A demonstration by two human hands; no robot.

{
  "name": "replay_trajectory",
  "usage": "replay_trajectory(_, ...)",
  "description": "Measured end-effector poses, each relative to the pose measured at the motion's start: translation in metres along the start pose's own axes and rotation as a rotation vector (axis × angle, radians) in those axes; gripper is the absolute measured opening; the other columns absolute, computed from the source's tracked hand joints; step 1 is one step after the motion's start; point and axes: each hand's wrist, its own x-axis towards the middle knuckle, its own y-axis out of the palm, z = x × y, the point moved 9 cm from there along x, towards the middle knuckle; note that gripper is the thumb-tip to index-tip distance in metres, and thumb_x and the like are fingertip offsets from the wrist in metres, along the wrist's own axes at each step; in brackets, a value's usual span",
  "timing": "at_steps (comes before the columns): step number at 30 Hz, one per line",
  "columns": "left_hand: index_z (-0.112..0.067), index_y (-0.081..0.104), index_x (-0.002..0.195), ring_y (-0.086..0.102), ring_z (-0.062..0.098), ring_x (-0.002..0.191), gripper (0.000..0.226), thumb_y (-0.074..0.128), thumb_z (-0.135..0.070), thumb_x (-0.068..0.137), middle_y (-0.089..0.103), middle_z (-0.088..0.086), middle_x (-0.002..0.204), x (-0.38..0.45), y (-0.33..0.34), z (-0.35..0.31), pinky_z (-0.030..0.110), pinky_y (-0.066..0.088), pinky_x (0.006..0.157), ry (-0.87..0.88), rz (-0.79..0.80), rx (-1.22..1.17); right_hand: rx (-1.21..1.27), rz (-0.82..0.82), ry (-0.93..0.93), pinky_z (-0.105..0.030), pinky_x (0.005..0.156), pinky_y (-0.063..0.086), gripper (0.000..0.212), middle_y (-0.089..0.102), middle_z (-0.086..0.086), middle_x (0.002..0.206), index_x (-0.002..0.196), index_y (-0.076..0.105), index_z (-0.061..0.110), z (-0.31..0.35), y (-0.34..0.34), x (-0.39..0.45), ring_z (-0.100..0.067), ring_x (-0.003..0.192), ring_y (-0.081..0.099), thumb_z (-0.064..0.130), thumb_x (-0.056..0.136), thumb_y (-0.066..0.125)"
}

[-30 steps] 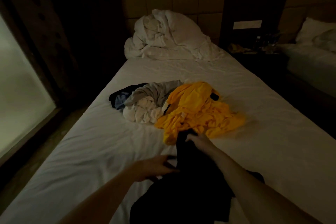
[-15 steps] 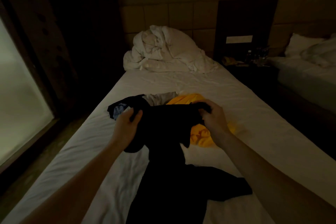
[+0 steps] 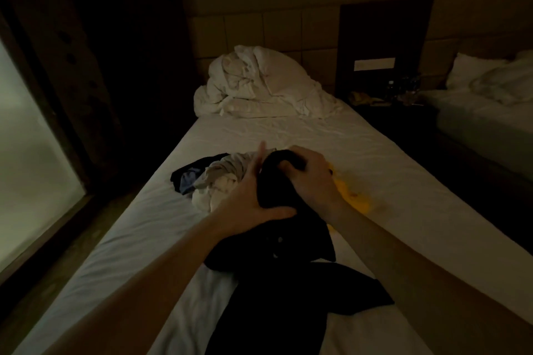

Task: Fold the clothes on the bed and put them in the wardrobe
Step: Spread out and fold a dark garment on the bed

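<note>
Head view, progress: nothing is looking folded yet; the black garment (image 3: 277, 277) is only being gathered, and no wardrobe is showing.
Head view, left to do: the pile (image 3: 213, 181) of grey, white and dark-blue clothes is lying crumpled on the bed (image 3: 302, 135), with a yellow garment (image 3: 353, 196) peeking out beyond the right wrist; all of it is waiting to be folded and carried off.
Head view, black garment: its upper part is being held up between both hands above the middle of the bed, while the rest is trailing down onto the sheet toward the camera.
Head view, left hand (image 3: 248, 196): it is reaching forward, palm pressing against the left side of the bunched cloth, thumb hooking under it; the fingers (image 3: 261, 153) are standing mostly straight, pointing away.
Head view, right hand (image 3: 310, 179): it is arching over the top of the bunch, fingers curling down and gripping the cloth.
Head view, doubt: the light is dim, so which part of the garment is being held is probably not tellable.
Head view, surroundings: a white duvet (image 3: 259, 86) is heaped at the headboard, and a second bed (image 3: 487, 112) is standing to the right.
</note>
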Motion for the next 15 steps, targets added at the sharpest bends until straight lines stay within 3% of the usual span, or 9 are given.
replay_trajectory(1, -0.02, 0.027, 0.148, 0.048, -0.024, 0.104, 0.086, 0.079, -0.018, 0.08, 0.052, -0.017, 0.121, 0.005, 0.002, -0.008, 0.003, 0.039, 0.087, 0.05, -0.022, 0.01, 0.03, 0.052, -0.02, -0.036, 0.077, 0.052, 0.009, 0.068, -0.002, 0.086, 0.089, 0.068, 0.012, 0.007, 0.006, 0.0, -0.02, 0.086, 0.065, 0.008, 0.092, 0.06)
replay_trajectory(3, -0.017, 0.059, 0.111, 0.055, -0.019, 0.071, 0.033, 0.073, -0.004, 0.083, 0.054, -0.02, 0.083, 0.01, -0.02, -0.018, 0.002, 0.04, 0.067, 0.065, -0.172, 0.108, 0.059, 0.14, -0.055, -0.035, 0.085, 0.051, 0.013, 0.066, -0.002, 0.101, 0.104, 0.066, 0.014, 0.01, 0.006, 0.0, -0.018, 0.098, 0.063, 0.011, 0.091, 0.064)
replay_trajectory(4, -0.019, 0.063, 0.097, 0.055, -0.017, 0.064, 0.023, 0.071, -0.002, 0.083, 0.055, -0.019, 0.075, 0.009, -0.034, -0.019, 0.004, 0.04, 0.063, 0.041, -0.254, 0.105, 0.069, 0.182, -0.043, -0.032, 0.09, 0.049, 0.03, 0.062, -0.001, 0.116, 0.118, 0.061, 0.016, 0.003, 0.005, -0.002, -0.015, 0.109, 0.059, 0.014, 0.09, 0.068)
replay_trajectory(6, -0.027, 0.065, 0.087, 0.061, -0.013, 0.066, 0.023, 0.073, -0.005, 0.083, 0.063, -0.018, 0.075, 0.003, -0.064, -0.008, 0.009, 0.046, 0.063, -0.04, -0.43, -0.164, 0.227, 0.275, 0.109, -0.025, 0.098, 0.046, 0.072, 0.042, -0.007, 0.146, 0.146, 0.037, 0.015, -0.026, 0.007, -0.011, -0.019, 0.134, 0.042, 0.015, 0.082, 0.072)
replay_trajectory(8, -0.027, 0.066, 0.088, 0.068, -0.003, 0.072, 0.018, 0.071, -0.011, 0.085, 0.07, -0.013, 0.08, -0.004, -0.082, 0.001, 0.018, 0.054, 0.065, -0.114, -0.546, -0.517, 0.451, 0.4, 0.325, -0.021, 0.096, 0.046, 0.092, 0.03, -0.026, 0.152, 0.15, 0.024, 0.002, -0.059, 0.026, -0.035, -0.033, 0.14, 0.033, 0.012, 0.075, 0.076)
replay_trajectory(9, -0.024, 0.066, 0.092, 0.071, 0.004, 0.077, 0.014, 0.07, -0.012, 0.086, 0.072, -0.008, 0.086, -0.005, -0.086, 0.002, 0.022, 0.056, 0.066, -0.133, -0.561, -0.623, 0.492, 0.463, 0.423, -0.023, 0.094, 0.047, 0.089, 0.038, -0.027, 0.147, 0.148, 0.03, 0.005, -0.075, 0.039, -0.048, -0.035, 0.135, 0.041, 0.016, 0.075, 0.08)
replay_trajectory(11, -0.018, 0.066, 0.102, 0.072, 0.014, 0.086, 0.015, 0.067, -0.012, 0.088, 0.072, 0.001, 0.096, -0.008, -0.094, 0.006, 0.028, 0.057, 0.072, -0.186, -0.578, -0.734, 0.543, 0.566, 0.531, -0.032, 0.083, 0.051, 0.07, 0.065, -0.006, 0.123, 0.137, 0.05, 0.02, -0.094, 0.058, -0.07, -0.024, 0.11, 0.062, 0.034, 0.074, 0.079)
replay_trajectory(12, -0.017, 0.066, 0.105, 0.071, 0.017, 0.089, 0.018, 0.067, -0.012, 0.088, 0.071, 0.003, 0.099, -0.012, -0.101, 0.01, 0.031, 0.058, 0.075, -0.205, -0.594, -0.767, 0.589, 0.584, 0.552, -0.031, 0.077, 0.052, 0.056, 0.068, 0.0, 0.11, 0.132, 0.055, 0.023, -0.096, 0.063, -0.073, -0.019, 0.097, 0.065, 0.035, 0.08, 0.074)
replay_trajectory(15, -0.019, 0.064, 0.109, 0.07, 0.02, 0.092, 0.026, 0.065, -0.005, 0.087, 0.07, 0.005, 0.103, -0.031, -0.126, 0.041, 0.035, 0.056, 0.08, -0.294, -0.602, -0.777, 0.608, 0.397, 0.531, -0.025, 0.065, 0.052, 0.021, 0.065, 0.001, 0.095, 0.116, 0.064, 0.023, -0.088, 0.048, -0.056, -0.012, 0.08, 0.064, 0.016, 0.098, 0.056)
